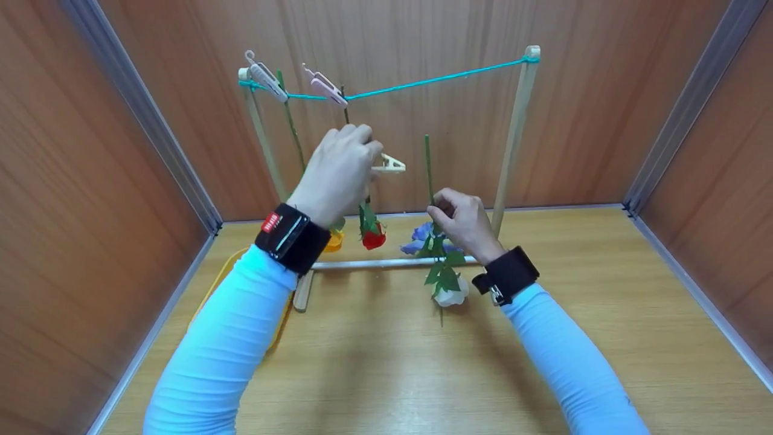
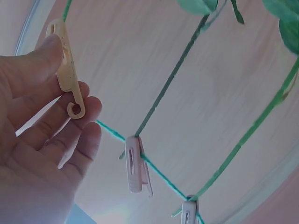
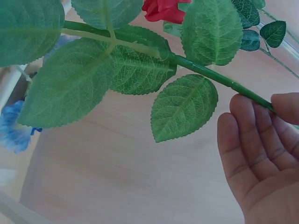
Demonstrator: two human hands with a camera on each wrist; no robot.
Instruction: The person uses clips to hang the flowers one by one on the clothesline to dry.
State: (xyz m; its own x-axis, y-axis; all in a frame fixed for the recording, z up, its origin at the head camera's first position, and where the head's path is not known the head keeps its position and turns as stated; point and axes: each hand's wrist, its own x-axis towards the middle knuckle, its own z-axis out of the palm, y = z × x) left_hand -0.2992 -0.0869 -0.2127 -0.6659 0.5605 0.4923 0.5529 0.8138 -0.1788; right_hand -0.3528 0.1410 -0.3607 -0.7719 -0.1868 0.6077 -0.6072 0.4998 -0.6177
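Observation:
My left hand (image 1: 341,172) pinches a cream clothespin (image 2: 67,70) with a hooked end, between thumb and fingers, below the cord. My right hand (image 1: 462,220) pinches the green stem (image 1: 428,158) of an artificial white rose (image 1: 452,293), which hangs head down with its leaves (image 3: 184,107) below the fingers. Two pegs grip the turquoise cord (image 1: 435,80): a whitish clothespin (image 1: 267,82) at the left and a pinkish clothespin (image 1: 329,90) beside it. From the pinkish one hangs a red rose (image 1: 374,239); a yellow flower (image 1: 334,241) shows partly behind my left wrist.
Wooden posts (image 1: 515,133) hold up the cord, with a pale bar (image 1: 386,264) low between them. Blue flowers (image 1: 418,240) are behind the white rose. A yellow rim (image 1: 224,269) is partly hidden by my left sleeve. Wood-grained walls (image 1: 694,151) enclose the table.

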